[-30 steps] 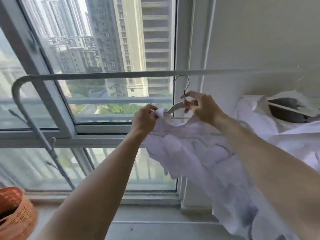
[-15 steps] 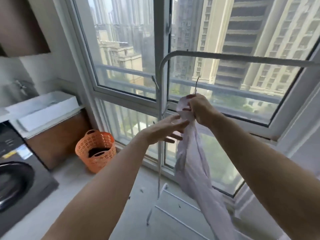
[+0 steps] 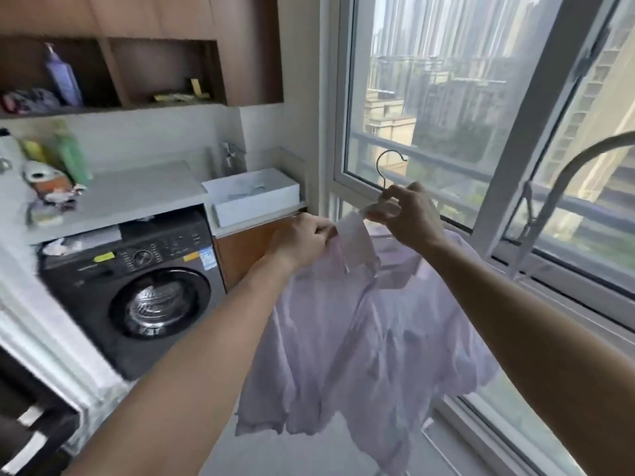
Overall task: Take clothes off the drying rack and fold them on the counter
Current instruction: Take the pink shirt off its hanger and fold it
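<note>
A pale lilac shirt (image 3: 357, 338) hangs in the air on a white hanger with a metal hook (image 3: 386, 170), off the rack. My right hand (image 3: 409, 214) grips the hanger just below the hook. My left hand (image 3: 302, 242) pinches the shirt's collar at its left side. The drying rack's white curved bar (image 3: 584, 159) stands at the right by the window. The grey counter (image 3: 137, 197) lies to the left, above the washing machine.
A dark front-loading washing machine (image 3: 137, 286) sits under the counter. A white sink (image 3: 254, 197) with a tap is in the corner. Bottles and clutter (image 3: 44, 173) crowd the counter's left end. Wooden shelves (image 3: 137, 73) hang above. The window (image 3: 481, 132) fills the right.
The view has swung left from the window to the counter and washer. The shirt on its hanger has left the rack bar. My left hand went from open to pinching the collar.
</note>
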